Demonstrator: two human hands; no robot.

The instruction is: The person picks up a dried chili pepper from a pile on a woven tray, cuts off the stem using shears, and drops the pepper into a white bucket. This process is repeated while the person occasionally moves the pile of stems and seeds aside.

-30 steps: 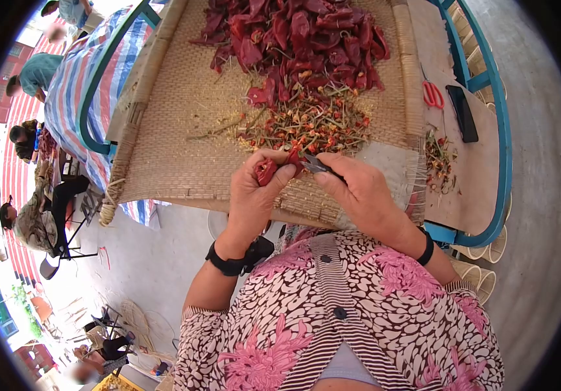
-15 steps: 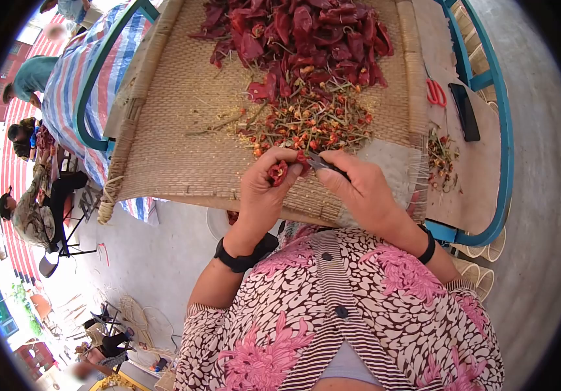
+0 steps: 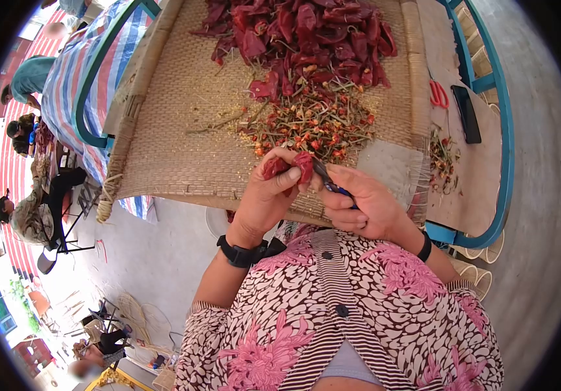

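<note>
Dried red pepper (image 3: 302, 167) is gripped in my left hand (image 3: 264, 195), its crumpled flesh showing between thumb and fingers. My right hand (image 3: 368, 205) is wrapped around a small dark hand tool (image 3: 324, 174) with blue on its handle, resembling snips. The tool's tip is right at the pepper. Both hands are over the near edge of a woven tray (image 3: 182, 130). Just beyond them lies a heap of cut stems and seedy cores (image 3: 313, 127), and farther back a large pile of red dried peppers (image 3: 306, 42).
Red-handled scissors (image 3: 439, 94), a black phone (image 3: 467, 114) and scattered stems (image 3: 443, 159) lie on a board right of the tray. A teal metal frame (image 3: 503, 150) surrounds the board. A pale bowl (image 3: 216, 221) is below the tray. People (image 3: 32, 215) sit at left.
My left hand has turned, bringing the pepper upright. My right fingers have curled further round the tool, and its tip has swung to the pepper's right side.
</note>
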